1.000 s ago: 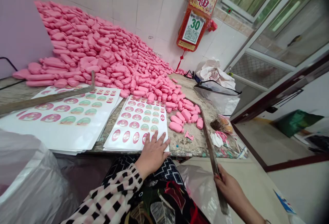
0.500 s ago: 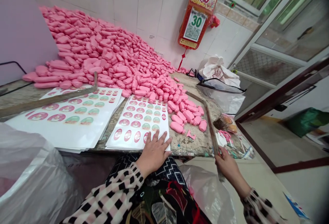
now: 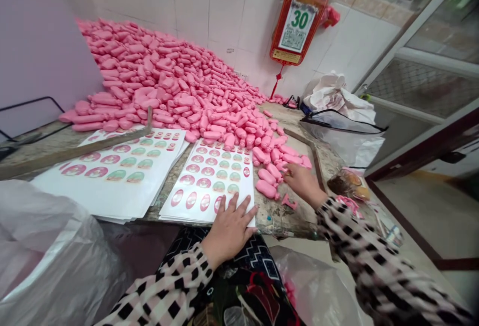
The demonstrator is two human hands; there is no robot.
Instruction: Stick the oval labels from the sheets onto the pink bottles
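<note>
My left hand [image 3: 230,224] lies flat with fingers spread on the near right corner of a stack of sticker sheets [image 3: 202,211], printed with rows of pink and green oval labels. At the near right edge of a big heap of small pink bottles [image 3: 179,86] is my right hand [image 3: 304,182]. Its fingers are bent together at a pink bottle, mostly hidden behind them. Several loose bottles [image 3: 266,189] lie just left of these fingers. A small pink T-shaped piece [image 3: 289,201] rests on the table below the right hand.
A second stack of sticker sheets [image 3: 112,201] lies left, under a wooden stick [image 3: 75,152]. Another strip of wood [image 3: 317,161] borders the bottles at right. Plastic bags stand at the left [image 3: 67,256], below the table [image 3: 318,276] and at the back right [image 3: 344,136].
My right hand has left the wooden strip at the table's right edge and moved up and left to the pink bottles. My left hand stays on the sheets. The view has shifted slightly.
</note>
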